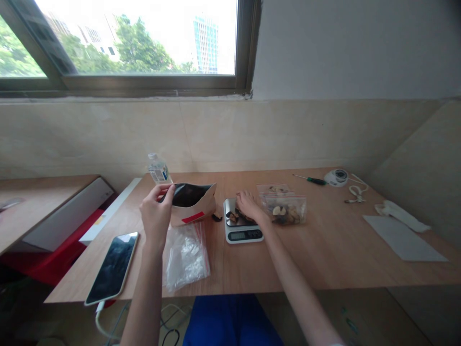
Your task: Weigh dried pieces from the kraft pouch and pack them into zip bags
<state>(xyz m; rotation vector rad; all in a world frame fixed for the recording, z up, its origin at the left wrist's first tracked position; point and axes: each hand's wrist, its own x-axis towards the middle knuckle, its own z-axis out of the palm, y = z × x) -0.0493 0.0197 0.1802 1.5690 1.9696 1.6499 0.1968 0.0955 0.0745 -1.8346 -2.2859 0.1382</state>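
My left hand (158, 204) pinches the left edge of a brown paper pouch (192, 214), whose dark-lined mouth gapes toward me. On the small digital kitchen scale (245, 236) lie dark dried pieces, perhaps dried mushrooms (233, 217). My right hand (248, 204) reaches over the scale's plate with its fingers curled down at these pieces; the fingertips are partly hidden. One loose dark piece (216, 217) rests on the table between pouch and scale. Right of the scale, a clear zip bag (288, 210) holds similar pieces, with another zip bag (275, 189) behind it.
Clear plastic bags (187, 257) lie before the pouch. A phone (113, 266) with a cable is at the left edge, a water bottle (158, 169) behind. Rightward are a screwdriver (315, 180), a dome camera (336, 178), a white cable (356, 193) and a paper sheet (403, 240).
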